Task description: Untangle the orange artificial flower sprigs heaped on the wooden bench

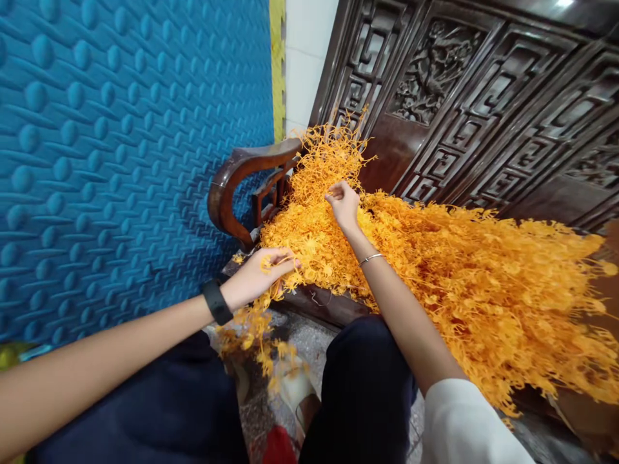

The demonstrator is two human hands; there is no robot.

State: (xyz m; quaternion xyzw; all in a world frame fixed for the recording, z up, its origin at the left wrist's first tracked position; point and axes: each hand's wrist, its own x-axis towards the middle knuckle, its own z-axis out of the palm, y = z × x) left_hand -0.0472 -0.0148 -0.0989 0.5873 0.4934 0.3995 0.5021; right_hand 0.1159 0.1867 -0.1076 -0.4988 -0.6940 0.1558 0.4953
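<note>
A large heap of orange artificial flower sprigs (464,277), with thin curly stems, covers the seat of a dark wooden bench. My left hand (264,274), a black band on its wrist, is closed on a few orange flower sprigs (254,328) at the heap's near left edge. They dangle below the palm, blurred, between my knees. Farther back, my right hand (344,205) is over the heap with thumb and fingers bent together. Whatever lies between those fingertips is too small to make out. A thin bracelet (370,259) circles that wrist.
The bench's curved wooden armrest (222,187) rises left of the heap. Behind stands its carved backrest (435,71). A blue textured mat (120,142) with a yellow edge fills the left side. Beneath the hanging sprigs are my foot and a red object (279,446) on the speckled floor.
</note>
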